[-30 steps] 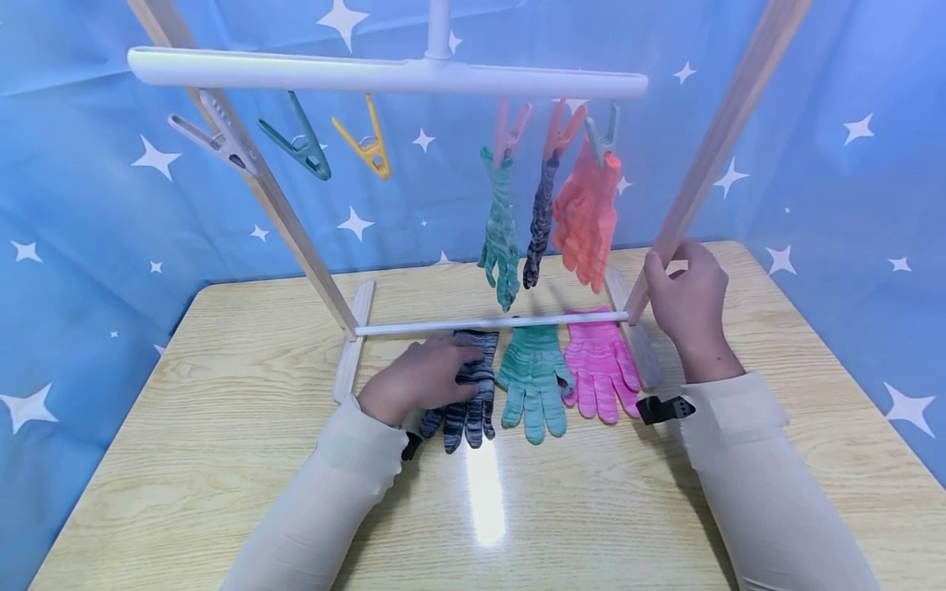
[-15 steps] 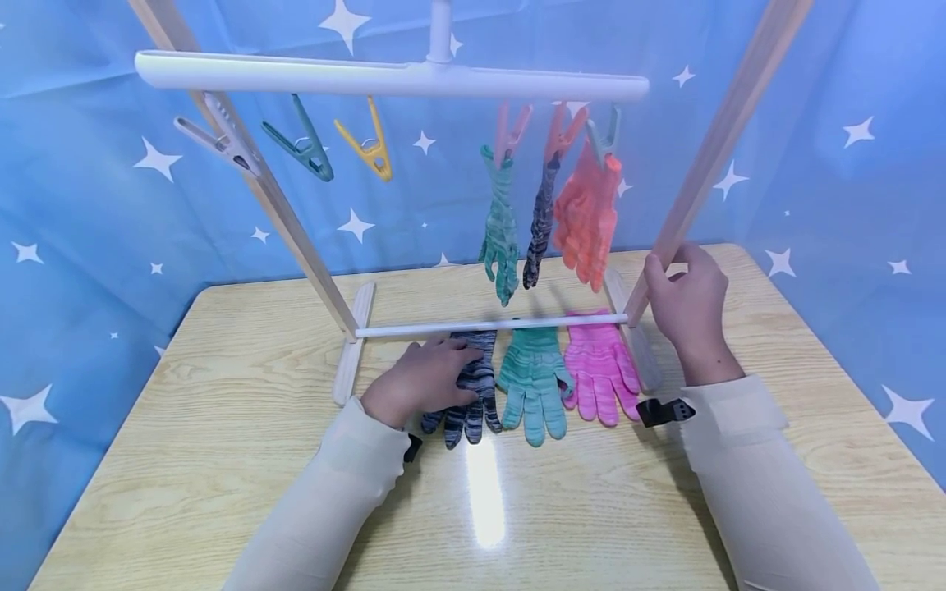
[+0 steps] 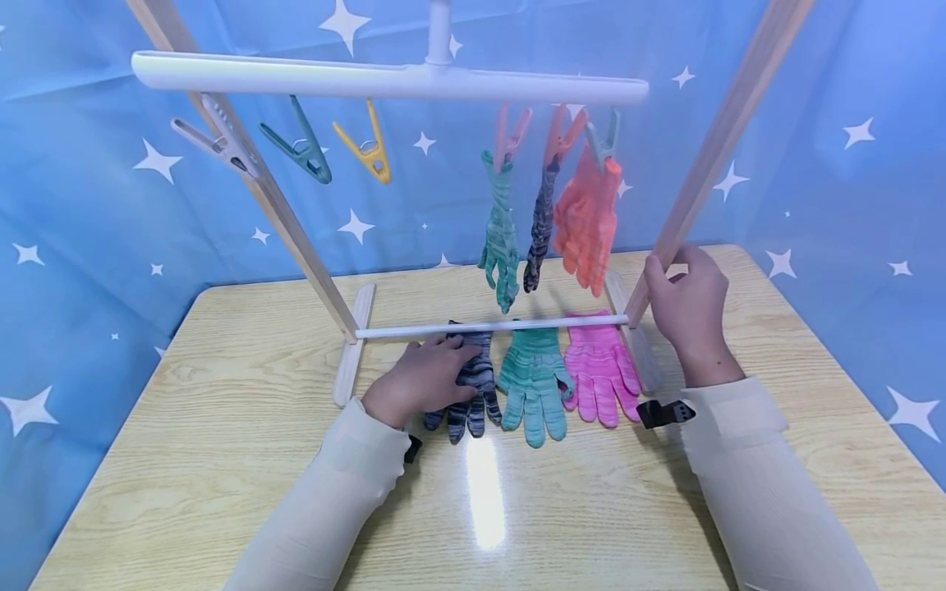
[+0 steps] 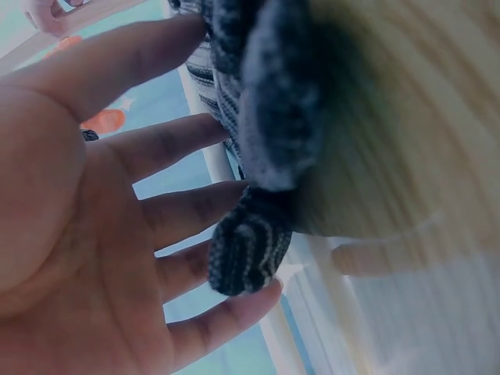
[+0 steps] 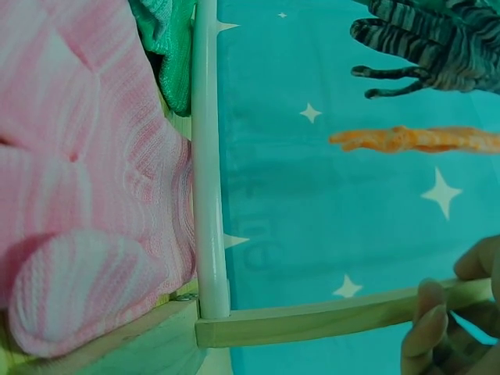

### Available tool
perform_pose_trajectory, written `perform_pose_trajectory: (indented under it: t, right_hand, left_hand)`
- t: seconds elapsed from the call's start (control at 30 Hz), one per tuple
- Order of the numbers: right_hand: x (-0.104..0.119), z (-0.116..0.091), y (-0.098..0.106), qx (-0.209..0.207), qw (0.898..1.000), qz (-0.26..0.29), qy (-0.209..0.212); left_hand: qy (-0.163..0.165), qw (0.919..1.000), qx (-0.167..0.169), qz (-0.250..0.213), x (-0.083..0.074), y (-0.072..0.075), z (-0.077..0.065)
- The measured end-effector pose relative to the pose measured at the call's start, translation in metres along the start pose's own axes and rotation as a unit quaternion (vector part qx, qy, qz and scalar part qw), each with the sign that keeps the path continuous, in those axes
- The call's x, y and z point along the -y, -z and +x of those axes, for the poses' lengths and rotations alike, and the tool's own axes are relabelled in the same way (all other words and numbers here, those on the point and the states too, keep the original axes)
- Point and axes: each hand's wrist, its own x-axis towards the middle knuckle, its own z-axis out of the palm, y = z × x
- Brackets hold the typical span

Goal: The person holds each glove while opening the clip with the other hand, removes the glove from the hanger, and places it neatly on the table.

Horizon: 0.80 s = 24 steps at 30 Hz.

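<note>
My left hand (image 3: pixel 424 379) rests on a black-and-grey striped knit glove (image 3: pixel 480 373) that lies flat on the table. In the left wrist view its fingers spread fairly straight, with the fingertips against the striped glove (image 4: pixel 277 101). A teal glove (image 3: pixel 534 382) lies to the right of it, then a pink glove (image 3: pixel 600 369). My right hand (image 3: pixel 687 304) grips the right wooden post (image 3: pixel 668 234) of a rack low down, with thumb and fingers around it in the right wrist view.
From the white top bar (image 3: pixel 384 80) hang a grey clothespin (image 3: pixel 222 139), a green clothespin (image 3: pixel 305 148) and a yellow clothespin (image 3: pixel 373 152). Other clothespins hold a green glove (image 3: pixel 502 230), a dark glove (image 3: pixel 542 222) and an orange glove (image 3: pixel 587 222). A thin white rod (image 3: pixel 414 330) spans the posts.
The striped glove on the table has slid slightly away from me, its cuff passing beneath the rod, with my left hand on it. My right hand stays on the post.
</note>
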Motion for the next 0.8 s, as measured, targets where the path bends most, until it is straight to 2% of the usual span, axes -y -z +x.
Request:
perform_pose_trajectory:
  t: [0.27, 0.53, 0.67, 0.8]
  right_hand:
    - [0.000, 0.000, -0.001, -0.001, 1.000, 0.000, -0.003]
    - [-0.003, -0.002, 0.000, 0.007, 1.000, 0.005, -0.017]
    - [-0.005, -0.001, -0.001, 0.002, 1.000, 0.004, -0.013]
    - [-0.006, 0.002, -0.003, -0.001, 1.000, -0.001, -0.007]
  left_hand:
    - [0.004, 0.9999, -0.011, -0.009, 0.002, -0.001, 0.000]
    - [-0.008, 0.9995, -0.029, -0.006, -0.006, 0.001, -0.004]
    - [-0.024, 0.9971, -0.064, -0.034, -0.001, 0.008, -0.006]
    - [-0.022, 0.9875, -0.126, -0.091, 0.010, 0.021, -0.009]
